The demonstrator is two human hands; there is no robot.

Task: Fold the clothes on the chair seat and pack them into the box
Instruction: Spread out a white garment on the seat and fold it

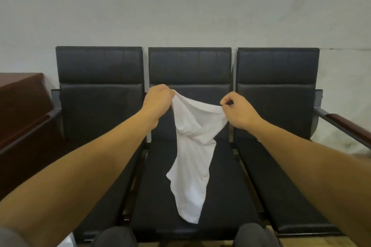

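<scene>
Hands hold up a white shirt over the middle chair seat. The left hand pinches one top corner and the right hand pinches the other, both grips tight on the cloth. The shirt's bottom end lies near the seat's front edge

Three black padded chairs stand side by side against a plain pale wall. A dark reddish wooden cabinet sits at the left, and a strip of light wooden floor shows at the lower right.
</scene>
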